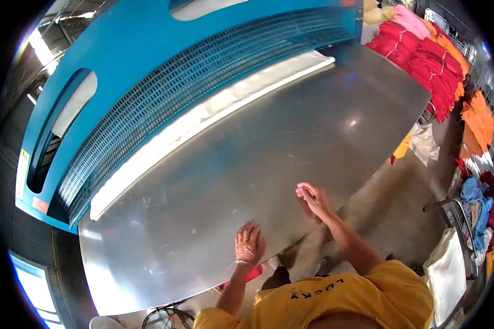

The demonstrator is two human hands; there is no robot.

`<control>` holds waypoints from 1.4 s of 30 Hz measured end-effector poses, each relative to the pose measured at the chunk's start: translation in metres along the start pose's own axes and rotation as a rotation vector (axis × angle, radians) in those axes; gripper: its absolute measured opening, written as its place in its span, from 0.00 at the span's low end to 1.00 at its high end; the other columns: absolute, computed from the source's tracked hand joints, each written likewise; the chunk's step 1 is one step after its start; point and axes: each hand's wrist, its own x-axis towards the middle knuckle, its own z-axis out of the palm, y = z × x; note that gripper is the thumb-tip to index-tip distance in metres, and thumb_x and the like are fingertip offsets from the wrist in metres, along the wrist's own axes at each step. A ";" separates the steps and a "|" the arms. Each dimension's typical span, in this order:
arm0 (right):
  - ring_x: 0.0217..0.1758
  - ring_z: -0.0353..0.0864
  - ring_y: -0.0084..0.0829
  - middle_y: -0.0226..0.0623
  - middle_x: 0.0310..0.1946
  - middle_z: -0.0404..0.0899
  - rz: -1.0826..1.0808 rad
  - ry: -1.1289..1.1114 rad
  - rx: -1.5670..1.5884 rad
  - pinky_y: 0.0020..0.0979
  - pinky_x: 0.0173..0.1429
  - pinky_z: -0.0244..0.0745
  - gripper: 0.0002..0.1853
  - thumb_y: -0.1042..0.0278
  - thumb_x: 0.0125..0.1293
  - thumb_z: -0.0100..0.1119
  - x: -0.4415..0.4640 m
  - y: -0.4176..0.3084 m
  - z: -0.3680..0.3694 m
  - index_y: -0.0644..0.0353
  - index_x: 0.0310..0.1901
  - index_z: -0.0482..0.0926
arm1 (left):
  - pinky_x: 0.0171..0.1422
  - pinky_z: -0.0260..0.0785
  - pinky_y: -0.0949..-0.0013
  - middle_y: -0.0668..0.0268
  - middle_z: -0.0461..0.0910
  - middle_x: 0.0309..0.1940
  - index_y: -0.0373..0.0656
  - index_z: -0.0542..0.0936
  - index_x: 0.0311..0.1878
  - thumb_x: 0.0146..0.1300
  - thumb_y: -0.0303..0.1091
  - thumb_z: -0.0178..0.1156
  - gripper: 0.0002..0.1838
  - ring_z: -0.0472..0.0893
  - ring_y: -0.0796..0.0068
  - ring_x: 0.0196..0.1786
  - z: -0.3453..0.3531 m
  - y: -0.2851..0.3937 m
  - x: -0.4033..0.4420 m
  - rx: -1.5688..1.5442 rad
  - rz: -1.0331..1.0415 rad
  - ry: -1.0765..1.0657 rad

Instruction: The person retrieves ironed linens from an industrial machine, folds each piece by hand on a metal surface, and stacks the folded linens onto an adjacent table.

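Note:
My left hand (250, 242) is over the near edge of the shiny metal table (247, 159), its fingers apart and nothing in it. To its right, my right hand (314, 200) is above the table near the same edge, fingers stretched out and holding nothing. Beyond both hands, a long strip of white cloth (208, 118) lies along the far side of the table, against the slotted grille of a blue machine (148, 52). Neither hand touches the cloth.
Stacks of red cloth (417, 57) and orange cloth (477, 120) stand at the right. White fabric (447, 268) and a metal frame holding blue garments (475, 192) are at the lower right. A fan (167, 318) stands below the near table edge.

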 end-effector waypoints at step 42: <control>0.51 0.70 0.28 0.32 0.53 0.69 -0.109 0.211 0.650 0.30 0.50 0.70 0.26 0.46 0.64 0.50 0.142 0.128 -0.097 0.55 0.56 0.68 | 0.42 0.68 0.58 0.57 0.78 0.36 0.44 0.79 0.37 0.57 0.30 0.49 0.10 0.76 0.56 0.39 -0.144 -0.247 -0.099 0.252 -0.896 0.142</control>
